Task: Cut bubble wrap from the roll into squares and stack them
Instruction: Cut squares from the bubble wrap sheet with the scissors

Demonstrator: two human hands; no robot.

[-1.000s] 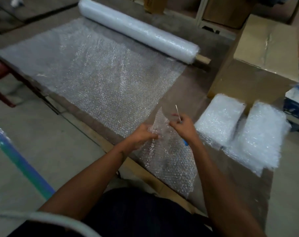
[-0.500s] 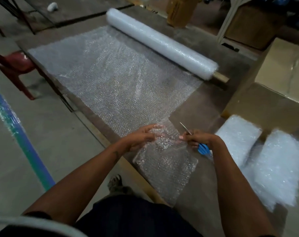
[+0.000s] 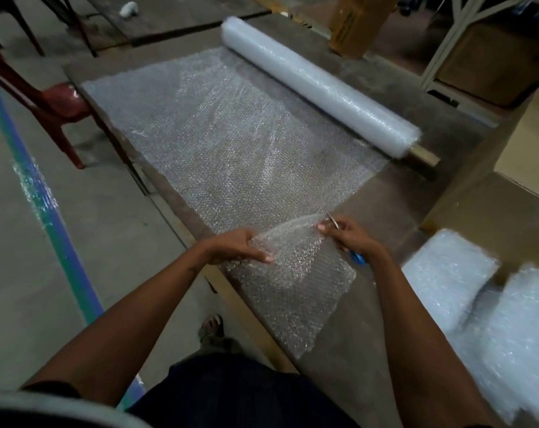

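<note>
A bubble wrap roll (image 3: 320, 88) lies across the far side of the table, its unrolled sheet (image 3: 231, 143) spread toward me. A cut bubble wrap piece (image 3: 299, 282) lies at the near edge, its far edge lifted. My left hand (image 3: 240, 245) grips that piece's left corner. My right hand (image 3: 347, 233) pinches its right corner and also holds blue-handled scissors (image 3: 356, 257), blade tip pointing away. Two stacks of cut squares (image 3: 447, 282) sit on the right.
A brown table (image 3: 385, 205) carries everything. Cardboard boxes (image 3: 509, 193) stand to the right behind the stacks. A red chair (image 3: 55, 103) stands at the table's left end. A blue-green stripe (image 3: 46, 205) runs along the floor.
Both hands have spread apart along the piece's far edge, pulling it flatter. The view has shifted, so the roll and stacks appear lower and further right.
</note>
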